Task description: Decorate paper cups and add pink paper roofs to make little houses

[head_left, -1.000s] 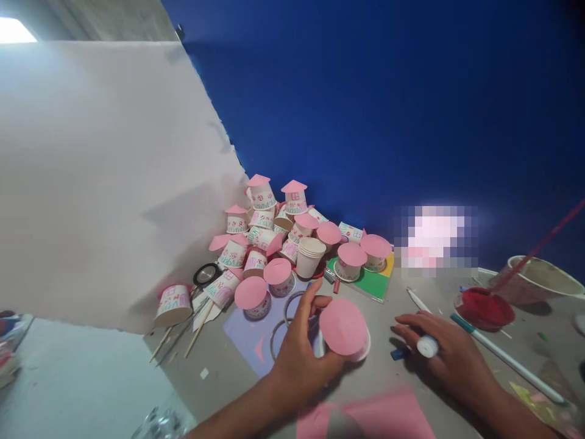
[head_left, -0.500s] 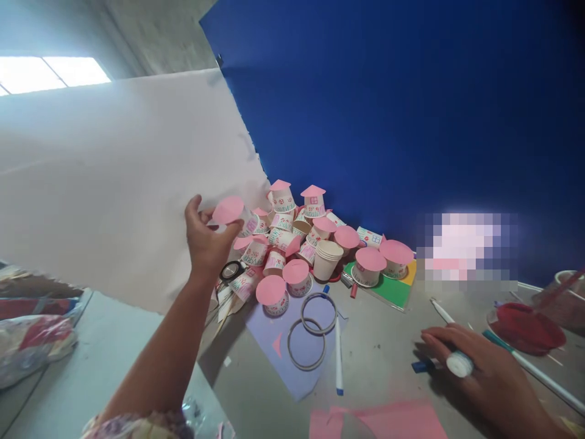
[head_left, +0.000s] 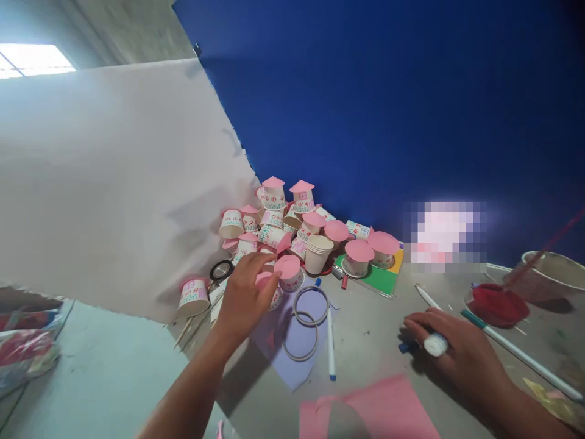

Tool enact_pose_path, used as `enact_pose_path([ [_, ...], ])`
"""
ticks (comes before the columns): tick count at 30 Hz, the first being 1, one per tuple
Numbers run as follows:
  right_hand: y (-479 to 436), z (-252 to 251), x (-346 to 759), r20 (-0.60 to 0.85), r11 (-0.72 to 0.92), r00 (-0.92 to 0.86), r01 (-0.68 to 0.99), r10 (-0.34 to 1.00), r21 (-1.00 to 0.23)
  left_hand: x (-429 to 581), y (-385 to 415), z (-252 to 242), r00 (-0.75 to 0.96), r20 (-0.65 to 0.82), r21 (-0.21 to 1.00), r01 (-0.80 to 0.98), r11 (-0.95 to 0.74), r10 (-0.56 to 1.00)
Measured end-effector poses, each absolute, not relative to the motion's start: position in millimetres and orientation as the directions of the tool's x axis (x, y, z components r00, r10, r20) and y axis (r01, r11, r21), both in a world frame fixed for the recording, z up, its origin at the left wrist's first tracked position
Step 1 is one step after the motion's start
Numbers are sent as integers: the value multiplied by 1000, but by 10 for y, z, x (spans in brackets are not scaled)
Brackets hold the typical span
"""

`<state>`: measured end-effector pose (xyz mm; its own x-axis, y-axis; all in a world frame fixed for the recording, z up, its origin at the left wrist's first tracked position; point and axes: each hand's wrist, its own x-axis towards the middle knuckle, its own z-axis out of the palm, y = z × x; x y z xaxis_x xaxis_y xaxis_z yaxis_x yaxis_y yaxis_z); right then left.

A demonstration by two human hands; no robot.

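My left hand (head_left: 247,289) reaches over the front of a heap of decorated paper cups, fingers and thumb apart, close to a pink-topped cup (head_left: 289,272). Another pink-topped cup is partly hidden behind it; contact is unclear. A cup (head_left: 231,224) lies tipped at the heap's left side, its mouth facing me. Farther left is a separate decorated cup (head_left: 194,297). My right hand (head_left: 457,353) rests low over the grey table, closed round a tube with a white round end (head_left: 436,344). A blue marker end (head_left: 408,346) shows beside its fingers.
Two grey rings (head_left: 299,336) overlap on purple paper (head_left: 292,372), beside a white marker (head_left: 331,347). Pink paper (head_left: 393,408) lies at the front edge. A red dish (head_left: 498,305) and a tub (head_left: 553,274) stand right. Blue and white boards rise behind.
My left hand has let go of a pink-topped cup at the heap's left side and moved right and down towards the front cups. My right hand keeps the white-ended tube.
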<state>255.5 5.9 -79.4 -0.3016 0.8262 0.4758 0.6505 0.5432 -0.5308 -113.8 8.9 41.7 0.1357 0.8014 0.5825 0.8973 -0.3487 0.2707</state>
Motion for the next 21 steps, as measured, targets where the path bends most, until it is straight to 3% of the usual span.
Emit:
enact_pose_path([
  [4, 28, -759, 2505, 495, 581, -347, 664, 797, -470, -861, 760, 480, 380, 361, 66, 900, -430, 852],
  [11, 62, -750, 2502, 517, 589, -338, 664, 786, -461, -709, 1284, 510, 598, 7, -86, 799, -595, 802],
  [21, 70, -705, 2512, 493, 579, -348, 670, 798, -465, -815, 1191, 465, 548, 12, -128, 830, -542, 836],
])
